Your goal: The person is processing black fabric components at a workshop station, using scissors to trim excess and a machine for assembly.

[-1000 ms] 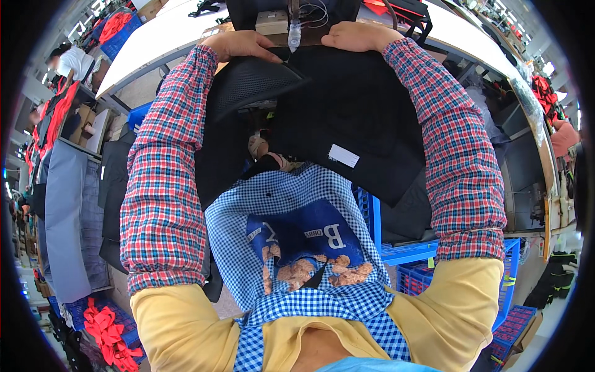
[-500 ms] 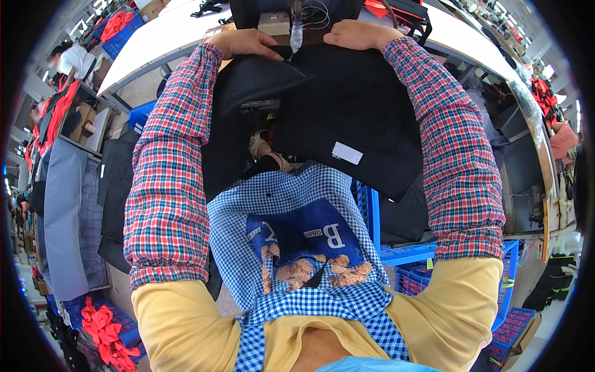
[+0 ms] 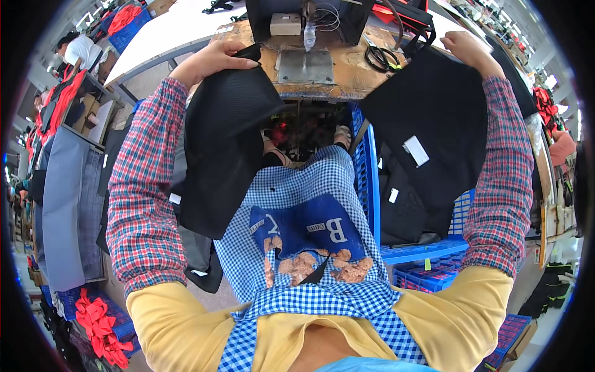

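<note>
My left hand pinches the upper edge of a black mesh fabric piece between thumb and fingers, and the piece hangs down over the left side of my lap. On the right, my right hand is closed at the top of a black fabric panel bearing a white label. That panel hangs above a blue plastic crate. Between the two hands, the metal plate of a machine shows on the worn wooden table, with both fabrics apart from it.
Black-handled scissors lie on the table right of the plate. Another black piece with a white tag rests in the crate. Dark fabric pieces hang at my left. Red fabric strips fill a lower-left crate; a person is at far left.
My hands have moved apart, the left to the left and the right to the right, carrying the two black fabrics off the machine. The metal plate and scissors have come into view.
</note>
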Available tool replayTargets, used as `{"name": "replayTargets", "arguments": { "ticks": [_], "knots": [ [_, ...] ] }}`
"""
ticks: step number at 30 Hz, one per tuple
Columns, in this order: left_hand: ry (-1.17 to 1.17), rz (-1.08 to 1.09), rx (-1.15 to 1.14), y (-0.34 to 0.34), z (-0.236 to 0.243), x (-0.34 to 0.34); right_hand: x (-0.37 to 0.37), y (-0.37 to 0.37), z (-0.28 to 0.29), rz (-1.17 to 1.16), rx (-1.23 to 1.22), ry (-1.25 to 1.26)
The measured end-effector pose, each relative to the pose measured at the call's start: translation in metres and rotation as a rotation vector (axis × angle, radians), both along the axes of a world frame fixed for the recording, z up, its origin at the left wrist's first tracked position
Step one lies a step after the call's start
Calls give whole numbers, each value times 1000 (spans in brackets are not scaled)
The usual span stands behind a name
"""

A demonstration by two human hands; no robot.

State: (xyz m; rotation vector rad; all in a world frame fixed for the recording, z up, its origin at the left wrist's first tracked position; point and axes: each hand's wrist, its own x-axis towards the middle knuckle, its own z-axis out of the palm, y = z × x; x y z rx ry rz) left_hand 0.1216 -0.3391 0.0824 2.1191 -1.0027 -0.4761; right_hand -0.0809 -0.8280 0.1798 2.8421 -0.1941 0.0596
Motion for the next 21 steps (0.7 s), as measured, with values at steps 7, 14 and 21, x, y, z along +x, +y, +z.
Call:
{"name": "replayTargets", "arguments": {
  "ticks": [7, 14, 21],
  "knots": [
    [-57, -6, -137, -21, 13, -84, -21, 129, -57, 308, 601, -160],
    [-81, -35, -112, -32, 5, -96, -41, 261, -82, 153, 1563, 174],
    [-10, 114, -187, -42, -8, -62, 10, 268, -147, 249, 2051, 226]
  ]
}}
